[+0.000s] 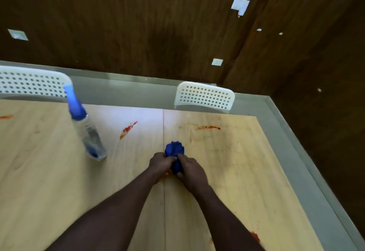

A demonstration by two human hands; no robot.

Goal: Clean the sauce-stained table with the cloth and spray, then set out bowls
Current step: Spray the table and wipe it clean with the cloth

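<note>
Both hands are clenched round the bunched blue cloth [175, 155] at the table's [49, 181] middle seam, left hand [160, 163] and right hand [190, 169] gripping it together. The nearest sauce smear [128, 129] lies toward eleven o'clock, another [208, 127] toward one. The spray bottle [87, 132] stands at ten o'clock, nearer the left hand, probably untouched.

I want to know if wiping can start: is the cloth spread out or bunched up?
Bunched up. The cloth is a tight wad gripped between the left hand and right hand, not flat on the table.
</note>
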